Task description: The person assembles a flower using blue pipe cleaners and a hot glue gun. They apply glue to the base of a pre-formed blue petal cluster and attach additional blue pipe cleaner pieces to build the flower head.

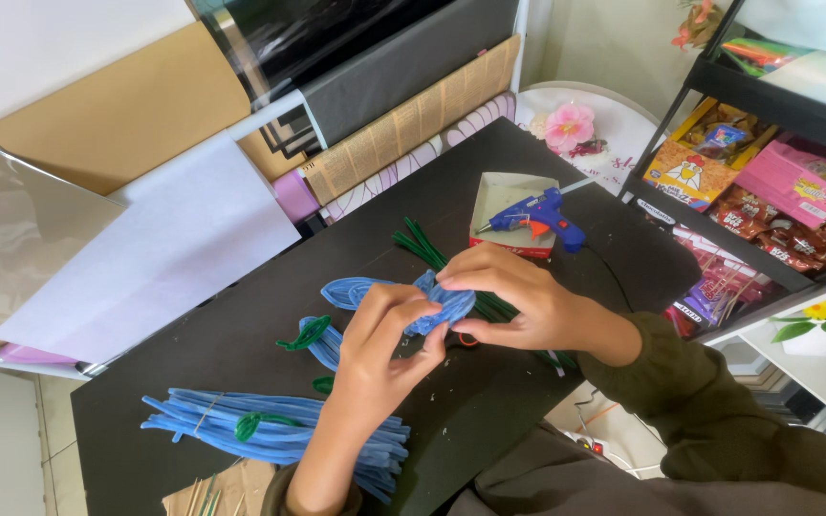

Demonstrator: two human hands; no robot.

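Both my hands pinch a flower shape made of blue pipe cleaners (444,304) above a black table (241,334). My left hand (382,352) grips it from below and the left. My right hand (509,298) holds it from the right and above. One blue petal loop (348,291) sticks out to the left. Green pipe cleaners (424,244) lie under and behind the hands. A finished blue piece with a green leaf (310,334) lies just left of my left hand.
A bundle of blue pipe cleaners (270,428) lies at the table's near left. A blue glue gun (537,218) rests on a small open box (509,196). Paper sheets (164,239) lean at the left; a shelf of snack packets (757,182) stands at the right.
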